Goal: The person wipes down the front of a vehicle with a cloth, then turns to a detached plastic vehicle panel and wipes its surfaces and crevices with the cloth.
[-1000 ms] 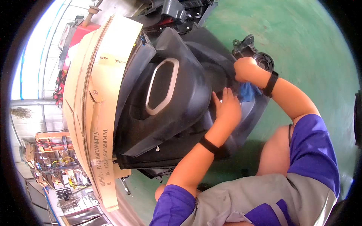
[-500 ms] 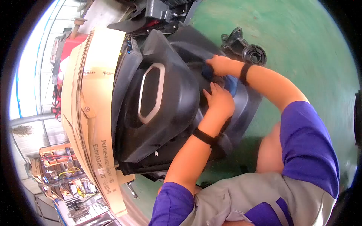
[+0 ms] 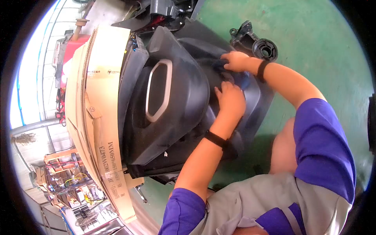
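Note:
A large dark grey plastic panel (image 3: 188, 94) lies in front of me, with a silver-framed opening (image 3: 169, 92) on its left part. My right hand (image 3: 238, 62) is closed on a dark blue cloth (image 3: 221, 64), pressed to the panel's upper right area. More blue shows below that hand, partly hidden by it. Lower down, my left hand (image 3: 232, 100) rests with its fingers apart on or just over the panel. Its palm side is hidden from view.
Flattened cardboard boxes (image 3: 102, 90) stand along the panel's left side. A black metal part with a round ring (image 3: 265, 50) lies on the green floor (image 3: 313, 51) beyond my right hand. Black parts (image 3: 162, 13) sit at the top; a cluttered shelf (image 3: 68, 178) is at lower left.
My right hand has shifted right and slightly up across the panel with the cloth. The left hand has moved slightly right, still spread. The view has shifted a little.

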`<state>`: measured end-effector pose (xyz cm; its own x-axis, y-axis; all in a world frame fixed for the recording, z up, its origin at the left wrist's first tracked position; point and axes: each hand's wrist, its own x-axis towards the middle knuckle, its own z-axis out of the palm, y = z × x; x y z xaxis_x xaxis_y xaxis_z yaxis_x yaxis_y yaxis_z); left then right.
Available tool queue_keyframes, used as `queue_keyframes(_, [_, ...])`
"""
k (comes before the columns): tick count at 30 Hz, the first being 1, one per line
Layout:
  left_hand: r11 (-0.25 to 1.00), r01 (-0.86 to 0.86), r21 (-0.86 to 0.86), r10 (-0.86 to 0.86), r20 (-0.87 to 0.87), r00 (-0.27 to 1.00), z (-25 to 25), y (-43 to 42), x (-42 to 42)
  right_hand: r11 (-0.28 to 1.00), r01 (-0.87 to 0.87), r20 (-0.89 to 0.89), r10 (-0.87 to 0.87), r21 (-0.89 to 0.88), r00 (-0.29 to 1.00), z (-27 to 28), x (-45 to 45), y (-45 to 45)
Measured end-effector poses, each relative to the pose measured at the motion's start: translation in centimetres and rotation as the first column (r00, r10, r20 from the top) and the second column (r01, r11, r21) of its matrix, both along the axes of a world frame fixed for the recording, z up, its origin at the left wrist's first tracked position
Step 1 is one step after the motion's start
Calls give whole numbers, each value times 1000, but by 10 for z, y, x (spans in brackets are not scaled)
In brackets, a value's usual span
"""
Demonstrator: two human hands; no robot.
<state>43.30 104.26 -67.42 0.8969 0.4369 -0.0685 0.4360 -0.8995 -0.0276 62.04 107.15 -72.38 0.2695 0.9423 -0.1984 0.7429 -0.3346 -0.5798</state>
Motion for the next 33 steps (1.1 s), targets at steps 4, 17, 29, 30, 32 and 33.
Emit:
queue_keyframes(4, [992,112,60,-115,49,992,4,-14,-2,999,-48,-91,47,-9,995,-14,29,-16])
queue_keyframes(17, [984,-147,-97,150,23,988,-19,12,42,915,-33,157,-34,402,987,-32,28,52])
queue_keyframes(29, [977,-148,-152,140,-62,988,-29,25,45,991,-112,518,134,-75,845,-3,22,67])
queue_keyframes(30, [976,-147,-161,140,-50,989,-29,24,43,984,-128,465,171,-123,869,-7,23,71])
queue_keyframes(32, [972,-147,-183,145,-20,989,-29,25,40,961,-172,354,242,-217,903,-15,27,76])
queue_keyframes(33, [978,-132,-159,127,-42,991,-26,26,39,963,-129,216,182,-239,959,-17,29,73])
